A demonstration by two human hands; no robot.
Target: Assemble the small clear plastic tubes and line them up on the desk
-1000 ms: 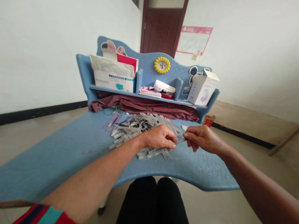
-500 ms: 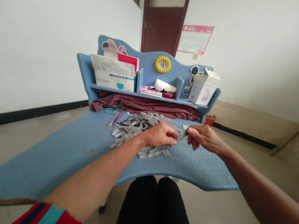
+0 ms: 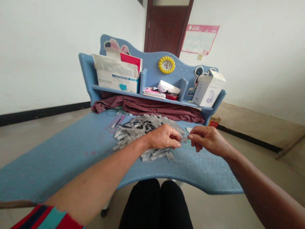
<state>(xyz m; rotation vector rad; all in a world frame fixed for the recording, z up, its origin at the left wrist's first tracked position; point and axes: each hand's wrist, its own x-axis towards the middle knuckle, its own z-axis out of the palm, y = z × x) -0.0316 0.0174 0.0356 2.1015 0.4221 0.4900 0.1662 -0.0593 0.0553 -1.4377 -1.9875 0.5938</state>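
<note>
A small, thin translucent sleeve (image 3: pixel 184 140) spans the gap between my two hands. My left hand (image 3: pixel 165 137) pinches its left end between thumb and fingers, just over the right side of the pile. At the other end, the thumb and forefinger of my right hand (image 3: pixel 206 140) are pressed together. A heap of narrow clear sleeves (image 3: pixel 145 125), some with dark slim pieces in or among them, lies under and behind my left hand. Several white strips (image 3: pixel 189 130) lie beyond my right hand, partly hidden by it.
The blue desk (image 3: pixel 78 152) carries a raised shelf with a mask box (image 3: pixel 116 81), booklets (image 3: pixel 154 93), a red round tin (image 3: pixel 171 96) and a white box (image 3: pixel 208 90). A red checked cloth (image 3: pixel 147 106) lies beneath the shelf. A yellow flower-shaped clock (image 3: pixel 166 65) is on the backboard.
My right hand has turned slightly, and its fingertips have shifted a little left and up along the sleeve. My left hand stays almost in place.
</note>
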